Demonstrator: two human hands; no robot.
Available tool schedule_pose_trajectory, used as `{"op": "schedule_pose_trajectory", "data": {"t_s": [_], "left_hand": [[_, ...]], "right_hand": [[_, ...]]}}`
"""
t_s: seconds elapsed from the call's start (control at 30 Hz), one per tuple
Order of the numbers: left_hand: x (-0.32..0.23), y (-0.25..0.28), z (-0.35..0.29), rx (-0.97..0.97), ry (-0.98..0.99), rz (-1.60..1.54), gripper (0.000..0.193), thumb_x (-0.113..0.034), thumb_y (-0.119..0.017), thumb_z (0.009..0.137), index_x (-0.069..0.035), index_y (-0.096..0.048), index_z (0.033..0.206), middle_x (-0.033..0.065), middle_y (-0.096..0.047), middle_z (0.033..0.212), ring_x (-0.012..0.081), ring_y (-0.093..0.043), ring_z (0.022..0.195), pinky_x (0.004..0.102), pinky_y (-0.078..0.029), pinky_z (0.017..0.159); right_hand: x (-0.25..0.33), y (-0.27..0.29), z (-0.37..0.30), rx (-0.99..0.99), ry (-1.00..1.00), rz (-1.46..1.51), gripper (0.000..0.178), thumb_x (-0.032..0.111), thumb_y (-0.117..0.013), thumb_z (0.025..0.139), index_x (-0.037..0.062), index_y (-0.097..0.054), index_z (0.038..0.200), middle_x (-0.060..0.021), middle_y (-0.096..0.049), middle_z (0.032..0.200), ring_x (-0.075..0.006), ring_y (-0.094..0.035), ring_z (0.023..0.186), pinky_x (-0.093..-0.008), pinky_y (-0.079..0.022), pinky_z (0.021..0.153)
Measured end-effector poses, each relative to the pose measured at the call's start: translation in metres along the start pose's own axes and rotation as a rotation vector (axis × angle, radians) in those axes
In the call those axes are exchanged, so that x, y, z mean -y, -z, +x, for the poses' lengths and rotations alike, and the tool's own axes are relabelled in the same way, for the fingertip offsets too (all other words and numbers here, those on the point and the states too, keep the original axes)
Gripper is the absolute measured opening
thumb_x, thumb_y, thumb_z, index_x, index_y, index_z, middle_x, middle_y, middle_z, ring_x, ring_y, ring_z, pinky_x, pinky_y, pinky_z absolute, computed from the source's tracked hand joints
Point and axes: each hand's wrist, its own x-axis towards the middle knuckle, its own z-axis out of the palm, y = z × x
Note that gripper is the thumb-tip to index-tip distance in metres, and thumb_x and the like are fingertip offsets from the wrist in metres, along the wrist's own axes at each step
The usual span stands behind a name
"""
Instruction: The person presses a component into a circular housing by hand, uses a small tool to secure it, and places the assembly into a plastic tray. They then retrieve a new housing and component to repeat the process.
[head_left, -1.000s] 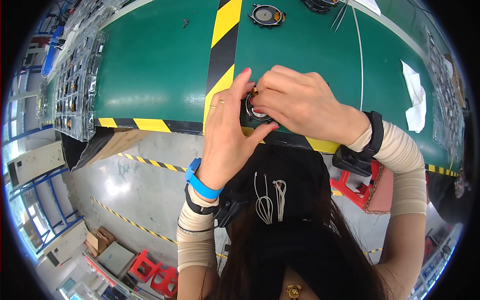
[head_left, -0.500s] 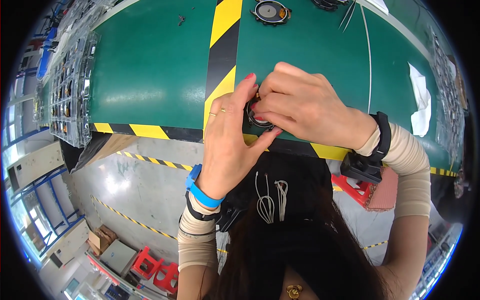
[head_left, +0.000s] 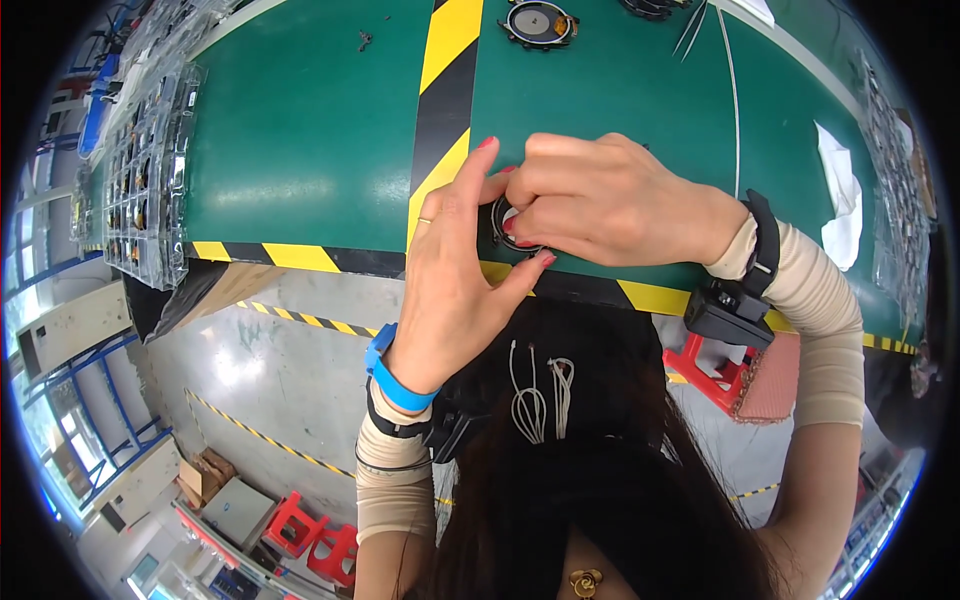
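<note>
A round black watch case sits at the front edge of the green table, mostly covered by my fingers. My left hand curves around its left side, thumb at the near rim and fingers at the far side, gripping it. Over its right part, my right hand is closed, with bent fingertips pressed at the face of the case. Anything small between those fingertips is hidden. Farther back lies another round watch case, dark-rimmed with a grey disc and an amber patch.
Tweezers and a dark part lie at the far right, near a white cord. White paper lies on the right. Clear compartment trays stack at left. Tiny dark bits lie far left. Striped tape crosses the table.
My right hand has shifted slightly, its knuckles more bent over the watch case. My left hand has moved a little left and its index finger points farther up.
</note>
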Motion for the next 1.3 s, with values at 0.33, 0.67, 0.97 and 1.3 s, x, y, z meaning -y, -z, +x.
{"op": "schedule_pose_trajectory", "data": {"t_s": [0.33, 0.67, 0.97, 1.3], "left_hand": [[0.000, 0.001, -0.001, 0.003, -0.012, 0.014, 0.092, 0.000, -0.083, 0.068, -0.002, -0.035, 0.146, 0.0149, -0.062, 0.118, 0.0311, -0.057, 0.107, 0.0394, -0.046, 0.095], [0.003, -0.002, -0.001, -0.036, 0.014, -0.025, 0.089, -0.001, -0.084, 0.067, 0.000, -0.038, 0.143, 0.0149, -0.064, 0.115, 0.0314, -0.057, 0.102, 0.0401, -0.047, 0.089], [0.005, -0.001, 0.000, -0.044, -0.025, -0.006, 0.088, -0.002, -0.084, 0.066, 0.000, -0.040, 0.142, 0.0156, -0.065, 0.113, 0.0320, -0.058, 0.101, 0.0402, -0.048, 0.087], [0.005, 0.004, 0.000, 0.009, 0.020, -0.059, 0.088, -0.001, -0.085, 0.065, -0.001, -0.041, 0.141, 0.0150, -0.065, 0.113, 0.0325, -0.058, 0.103, 0.0408, -0.047, 0.090]], "right_hand": [[0.014, -0.008, 0.000, -0.083, -0.117, -0.141, 0.010, 0.008, -0.073, 0.078, 0.0073, -0.066, 0.085, -0.0010, -0.058, 0.087, -0.0166, -0.056, 0.081, -0.0290, -0.046, 0.053], [0.023, -0.016, 0.004, -0.096, -0.249, -0.166, 0.009, 0.009, -0.072, 0.080, 0.0072, -0.067, 0.087, -0.0025, -0.056, 0.089, -0.0193, -0.057, 0.082, -0.0301, -0.048, 0.056], [0.020, -0.012, 0.003, -0.067, -0.205, -0.159, 0.012, 0.007, -0.072, 0.077, 0.0070, -0.067, 0.087, -0.0028, -0.055, 0.088, -0.0189, -0.057, 0.082, -0.0296, -0.047, 0.055], [0.008, -0.001, 0.004, 0.038, -0.051, -0.050, 0.012, 0.007, -0.073, 0.075, 0.0072, -0.067, 0.085, -0.0011, -0.055, 0.088, -0.0170, -0.056, 0.082, -0.0292, -0.044, 0.050]]}}
